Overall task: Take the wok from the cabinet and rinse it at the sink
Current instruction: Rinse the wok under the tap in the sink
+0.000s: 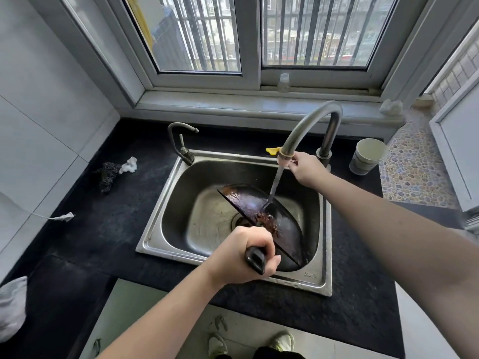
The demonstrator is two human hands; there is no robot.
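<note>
A dark wok [261, 213] is tilted steeply on its side inside the steel sink [166, 229]. My left hand [243, 255] grips its black handle [255, 260] at the sink's front edge. A stream of water [274, 185] falls from the tall curved faucet [311, 120] onto the wok's inner surface, and brownish water runs down toward the drain. My right hand [307, 168] pinches the pale nozzle [283, 159] at the faucet's tip.
A smaller tap [181, 141] stands at the sink's back left. On the black counter lie a dark scrubber [107, 174] with a white scrap to the left, and a paper cup [366, 156] to the right. The window sill runs behind.
</note>
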